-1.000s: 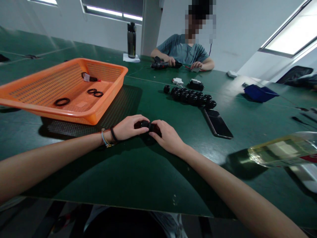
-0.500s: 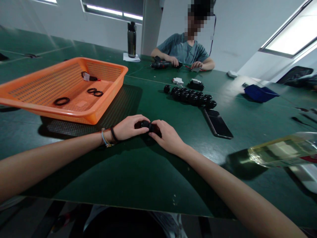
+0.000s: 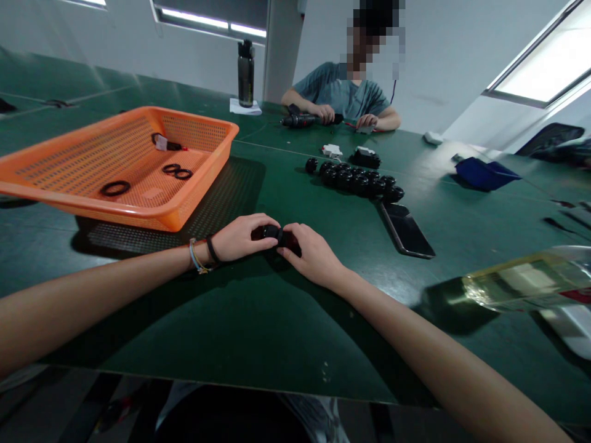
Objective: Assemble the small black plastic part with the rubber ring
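Note:
Just above the green table (image 3: 258,320), my left hand (image 3: 242,237) and my right hand (image 3: 311,253) meet at a small black round part (image 3: 272,232). My left thumb and fingers close on its left side, while my right thumb and fingers pinch its right end. Much of the part is covered by my fingers, so its exact kind does not show. Beyond my hands, a cluster of similar-looking black round parts (image 3: 353,178) stands in rows, with a single black part (image 3: 311,165) at its far left end.
An orange basket (image 3: 173,215) holding black rings (image 3: 115,188) stands at left. A phone (image 3: 409,232) lies at right, near a bottle of yellowish liquid (image 3: 517,280). Across the table, a person (image 3: 344,92) holds a power drill (image 3: 300,120). A blue bin (image 3: 484,173) sits far right.
Both my hands stay in place on the black part, with hardly any visible shift. The person across the table has moved slightly.

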The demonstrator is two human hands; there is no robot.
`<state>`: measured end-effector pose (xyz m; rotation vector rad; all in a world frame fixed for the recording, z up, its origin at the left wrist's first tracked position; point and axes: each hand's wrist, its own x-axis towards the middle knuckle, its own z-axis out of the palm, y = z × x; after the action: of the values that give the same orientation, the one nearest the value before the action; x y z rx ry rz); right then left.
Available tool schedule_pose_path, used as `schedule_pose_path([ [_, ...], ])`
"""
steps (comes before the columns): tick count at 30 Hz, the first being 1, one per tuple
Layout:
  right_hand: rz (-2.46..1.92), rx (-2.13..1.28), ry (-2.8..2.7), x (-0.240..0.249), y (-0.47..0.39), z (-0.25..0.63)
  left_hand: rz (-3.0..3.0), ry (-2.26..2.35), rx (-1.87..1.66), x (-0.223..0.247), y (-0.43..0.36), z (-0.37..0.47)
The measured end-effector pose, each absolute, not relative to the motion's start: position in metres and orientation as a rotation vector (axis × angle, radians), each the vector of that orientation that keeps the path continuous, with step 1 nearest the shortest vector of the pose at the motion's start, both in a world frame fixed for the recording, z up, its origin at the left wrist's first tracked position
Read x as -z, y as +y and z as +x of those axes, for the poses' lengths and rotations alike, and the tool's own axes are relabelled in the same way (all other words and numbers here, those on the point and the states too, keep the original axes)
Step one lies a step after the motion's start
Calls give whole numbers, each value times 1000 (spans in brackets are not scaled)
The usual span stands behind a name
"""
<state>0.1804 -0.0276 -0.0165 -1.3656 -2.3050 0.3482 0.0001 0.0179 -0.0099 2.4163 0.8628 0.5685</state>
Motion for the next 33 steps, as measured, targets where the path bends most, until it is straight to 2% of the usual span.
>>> schedule_pose_path([
  [33, -1351, -324, -2311, 19, -27, 180, 2426, 843, -581, 10, 18, 0],
])
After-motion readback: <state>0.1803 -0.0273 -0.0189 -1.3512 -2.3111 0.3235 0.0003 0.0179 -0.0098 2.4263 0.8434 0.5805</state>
